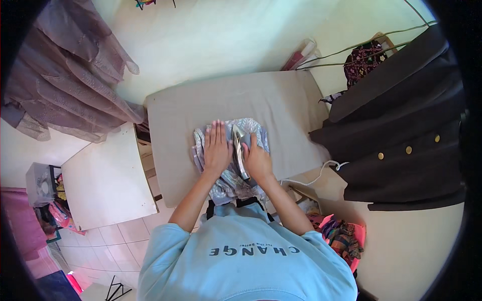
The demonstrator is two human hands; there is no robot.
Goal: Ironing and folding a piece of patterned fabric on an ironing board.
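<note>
A patterned grey-blue garment (243, 122) lies bunched and partly folded on a padded surface with a beige cover (180, 109). My left hand (217, 150) rests flat on the garment's left part, its fingers straight and pointing away from me. Just right of it stands a clothes iron (238, 150) with a shiny metal body, its tip pointing away from me. My right hand (259, 160) is closed around the iron's handle, which the hand mostly hides. Whether the soleplate lies flat on the cloth, I cannot tell.
A pale cord (314, 182) runs right from near my right forearm. Dark buttoned clothing (395, 124) hangs at the right, a mauve garment (71, 71) at the left. A white board (109, 180) stands left of the padded surface. A pink basket (359, 233) holds clothes at the lower right.
</note>
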